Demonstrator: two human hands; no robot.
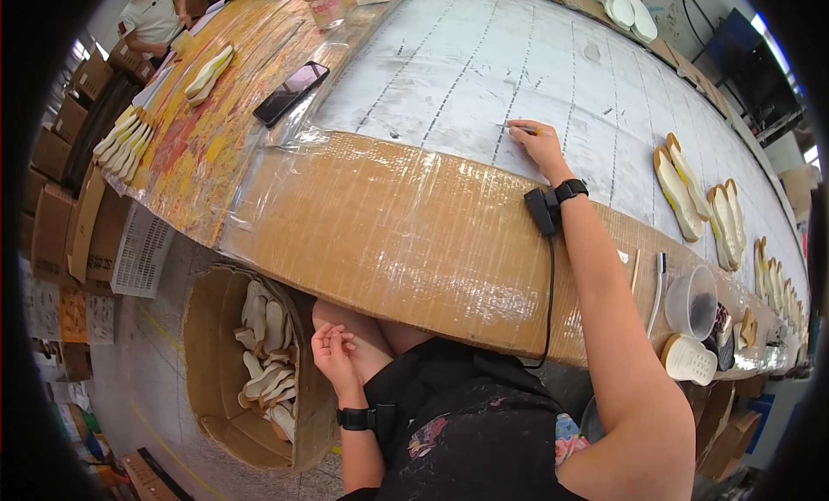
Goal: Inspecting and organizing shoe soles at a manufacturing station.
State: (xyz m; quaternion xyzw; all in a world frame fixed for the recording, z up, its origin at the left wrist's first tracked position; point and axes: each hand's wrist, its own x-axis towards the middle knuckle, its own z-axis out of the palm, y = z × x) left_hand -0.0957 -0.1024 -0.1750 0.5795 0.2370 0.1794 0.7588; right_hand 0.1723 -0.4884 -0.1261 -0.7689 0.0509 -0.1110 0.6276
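My right hand (537, 145) is over the pale sheeted table top (449, 78), its fingers pinched round a thin pen-like tool (525, 130). The tool points left, its slim tip close to the sheet; its exact kind is too small to make out. Dashed dark lines run across this sheet. Down by my thigh, my left hand (333, 352) rests with loosely curled fingers and nothing visible in it. Beside it on the floor stands a cardboard box (211, 328) holding many pale shoe soles (269, 320).
Taped cardboard (371, 216) covers the near table edge. Shoe soles (682, 190) stand in groups at right, near a clear plastic tub (691, 299) and a toothbrush (659, 281). A phone (292, 93) and more soles (125, 145) lie left. A person (154, 17) sits far left.
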